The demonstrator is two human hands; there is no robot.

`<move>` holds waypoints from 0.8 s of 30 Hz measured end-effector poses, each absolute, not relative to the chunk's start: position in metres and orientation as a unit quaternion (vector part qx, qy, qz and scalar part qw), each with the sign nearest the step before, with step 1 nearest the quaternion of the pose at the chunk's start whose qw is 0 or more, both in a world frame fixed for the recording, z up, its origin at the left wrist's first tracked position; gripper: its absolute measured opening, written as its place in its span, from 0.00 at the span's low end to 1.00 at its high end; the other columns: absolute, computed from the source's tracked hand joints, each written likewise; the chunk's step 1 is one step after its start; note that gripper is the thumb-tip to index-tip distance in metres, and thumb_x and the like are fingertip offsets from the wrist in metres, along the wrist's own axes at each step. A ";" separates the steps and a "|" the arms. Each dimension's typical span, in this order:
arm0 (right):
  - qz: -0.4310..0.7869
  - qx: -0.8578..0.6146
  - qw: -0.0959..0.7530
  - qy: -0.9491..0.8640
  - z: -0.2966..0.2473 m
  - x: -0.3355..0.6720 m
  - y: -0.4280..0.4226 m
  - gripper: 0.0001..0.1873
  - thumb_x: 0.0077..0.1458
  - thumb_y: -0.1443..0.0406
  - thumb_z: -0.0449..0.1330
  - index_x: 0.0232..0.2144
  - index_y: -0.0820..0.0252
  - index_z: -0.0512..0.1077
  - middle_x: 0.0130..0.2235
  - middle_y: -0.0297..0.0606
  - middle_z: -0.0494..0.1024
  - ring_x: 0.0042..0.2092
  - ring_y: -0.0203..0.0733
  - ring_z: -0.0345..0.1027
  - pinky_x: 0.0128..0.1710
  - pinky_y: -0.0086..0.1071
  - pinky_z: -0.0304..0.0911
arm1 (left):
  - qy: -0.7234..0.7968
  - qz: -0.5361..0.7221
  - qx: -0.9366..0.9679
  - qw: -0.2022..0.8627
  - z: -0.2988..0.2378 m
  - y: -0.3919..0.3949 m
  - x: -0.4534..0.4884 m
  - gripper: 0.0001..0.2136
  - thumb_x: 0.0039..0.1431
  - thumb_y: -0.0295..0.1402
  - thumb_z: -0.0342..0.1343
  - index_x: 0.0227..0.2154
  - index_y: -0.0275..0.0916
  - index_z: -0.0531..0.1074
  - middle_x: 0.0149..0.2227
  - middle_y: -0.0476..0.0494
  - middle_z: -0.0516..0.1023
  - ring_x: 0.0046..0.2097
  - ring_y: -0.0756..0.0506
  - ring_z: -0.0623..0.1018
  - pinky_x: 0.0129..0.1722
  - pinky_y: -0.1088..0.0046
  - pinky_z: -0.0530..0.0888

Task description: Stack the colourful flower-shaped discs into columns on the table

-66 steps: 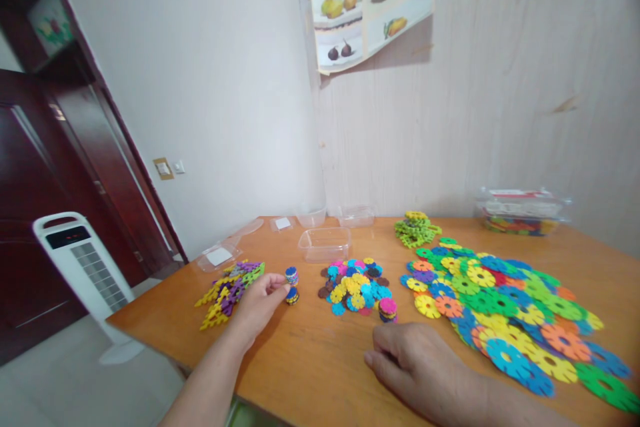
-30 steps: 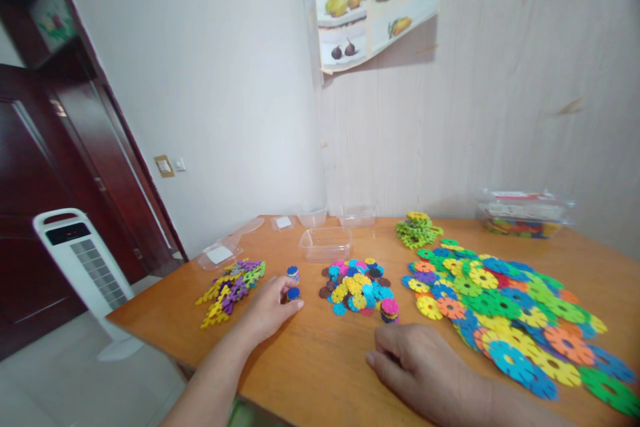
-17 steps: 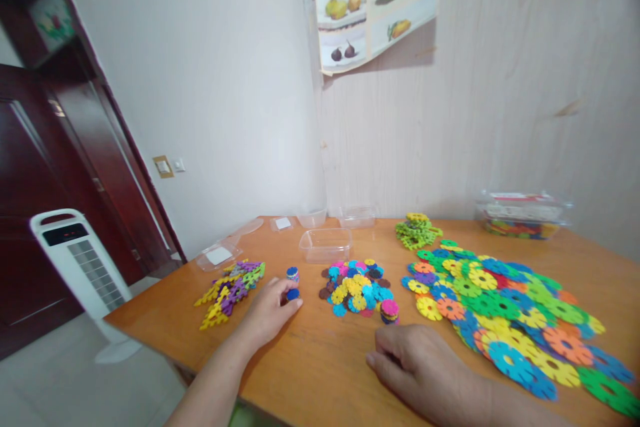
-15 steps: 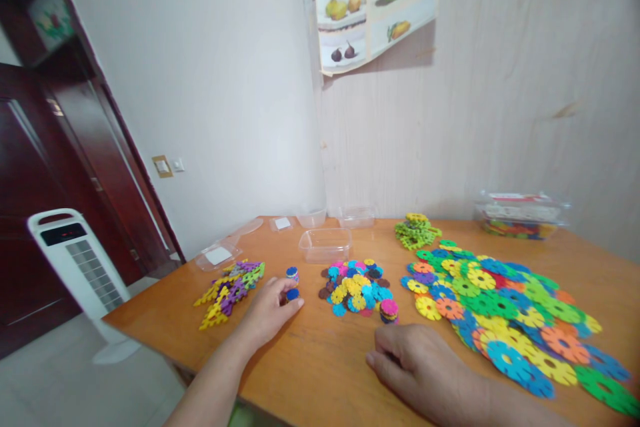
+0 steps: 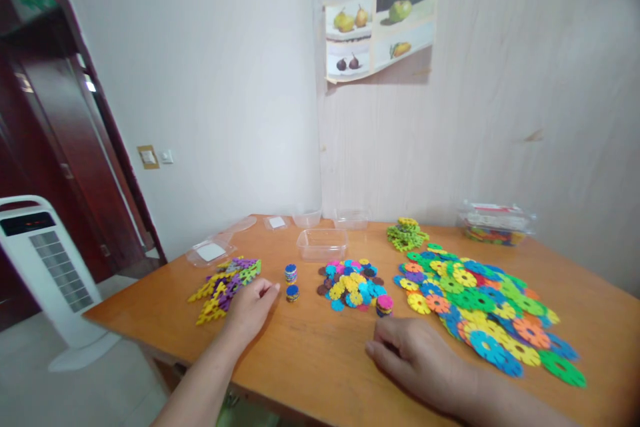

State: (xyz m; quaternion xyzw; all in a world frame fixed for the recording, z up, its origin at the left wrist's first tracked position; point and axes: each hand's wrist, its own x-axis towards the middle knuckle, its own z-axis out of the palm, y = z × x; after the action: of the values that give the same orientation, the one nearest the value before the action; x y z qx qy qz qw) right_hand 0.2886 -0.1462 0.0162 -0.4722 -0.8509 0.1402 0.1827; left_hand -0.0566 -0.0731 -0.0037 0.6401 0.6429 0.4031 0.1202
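My left hand [image 5: 250, 307] lies on the wooden table [image 5: 310, 360] with fingers loosely curled and nothing in them, just left of two small stacks of discs: a near one [image 5: 293, 293] and a far one [image 5: 291, 273]. A heap of yellow, purple and green pieces [image 5: 225, 283] lies to its left. My right hand [image 5: 420, 360] rests palm down with fingers bent, right behind a small pink-topped stack [image 5: 385, 305]. Between the hands sits a pile of small coloured discs [image 5: 353, 283].
Large flower-shaped discs [image 5: 480, 303] spread over the table's right side, with a green heap [image 5: 406, 233] behind. Clear plastic tubs [image 5: 323, 243] and lids [image 5: 207, 252] stand at the back, a filled box [image 5: 495, 221] far right. A white fan heater [image 5: 43, 267] stands on the floor left.
My left hand has let go of the near small stack and drawn back to the left. My right hand stays put. The view has shifted to the right and slightly up.
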 end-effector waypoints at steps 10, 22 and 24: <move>-0.016 -0.476 0.230 -0.849 0.059 0.275 -0.122 0.09 0.59 0.64 0.57 0.40 0.57 0.75 0.40 0.40 0.76 0.43 0.45 0.69 0.42 0.35 0.58 | 0.661 0.369 0.643 0.113 -0.004 -0.069 -0.054 0.17 0.59 0.46 0.50 0.21 0.40 0.64 0.21 0.53 0.67 0.28 0.49 0.68 0.28 0.73 0.57; -0.076 -0.469 -0.011 -0.880 0.073 0.249 -0.070 0.18 0.47 0.58 0.64 0.42 0.56 0.78 0.46 0.47 0.76 0.49 0.57 0.68 0.44 0.42 0.58 | 0.670 0.355 0.643 0.111 -0.005 -0.068 -0.055 0.17 0.61 0.46 0.49 0.22 0.41 0.66 0.22 0.53 0.70 0.28 0.48 0.70 0.28 0.73 0.57; -0.079 -0.468 -0.023 -0.880 0.074 0.246 -0.069 0.19 0.47 0.57 0.64 0.42 0.57 0.78 0.46 0.48 0.77 0.49 0.57 0.68 0.44 0.43 0.59 | 0.671 0.351 0.644 0.110 -0.006 -0.068 -0.055 0.17 0.61 0.45 0.49 0.22 0.41 0.66 0.22 0.53 0.70 0.29 0.48 0.70 0.28 0.73 0.56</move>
State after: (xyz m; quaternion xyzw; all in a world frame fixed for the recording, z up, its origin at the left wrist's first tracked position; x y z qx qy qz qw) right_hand 0.2459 -0.0685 0.0743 -0.4677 -0.8800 -0.0793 -0.0232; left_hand -0.0552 -0.0680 -0.0059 0.6439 0.6707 0.3512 0.1100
